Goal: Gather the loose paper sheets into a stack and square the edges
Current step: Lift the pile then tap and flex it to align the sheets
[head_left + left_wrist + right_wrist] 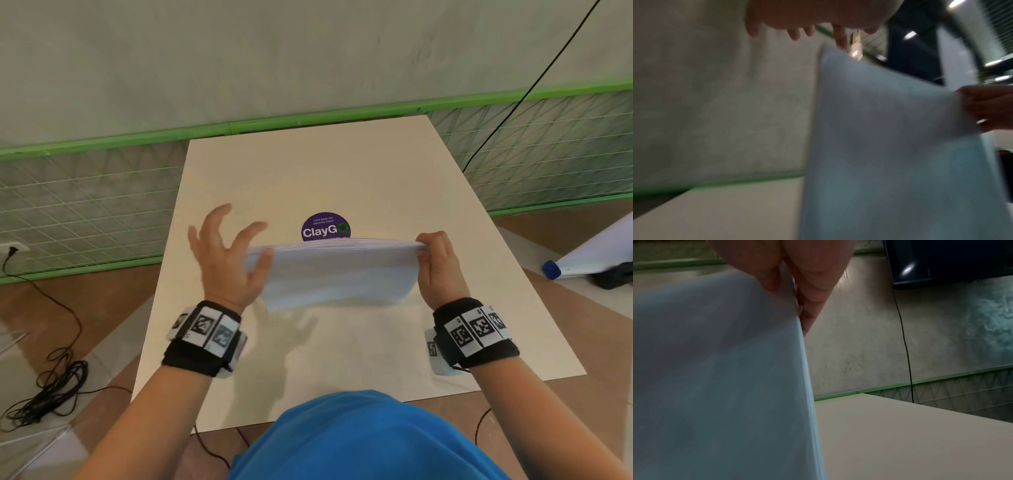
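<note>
A stack of white paper sheets (335, 270) stands on edge just above the cream table (342, 171), its top edge level. My right hand (436, 260) pinches the stack's upper right corner, thumb toward me and fingers (812, 280) behind the sheets (715, 369). At the stack's left edge my left hand (229, 246) is spread, with its thumb against the near face. In the blurred left wrist view one fingertip (840, 39) touches the top corner of the sheets (890, 146). The stack's lower edge and the table under it are hidden.
A round purple ClayGo sticker (325, 226) lies on the table just behind the stack. Green mesh fencing (85, 205) runs behind the table. Black cable (48, 387) is coiled on the floor at left. A white roll with a blue cap (582, 260) lies at right.
</note>
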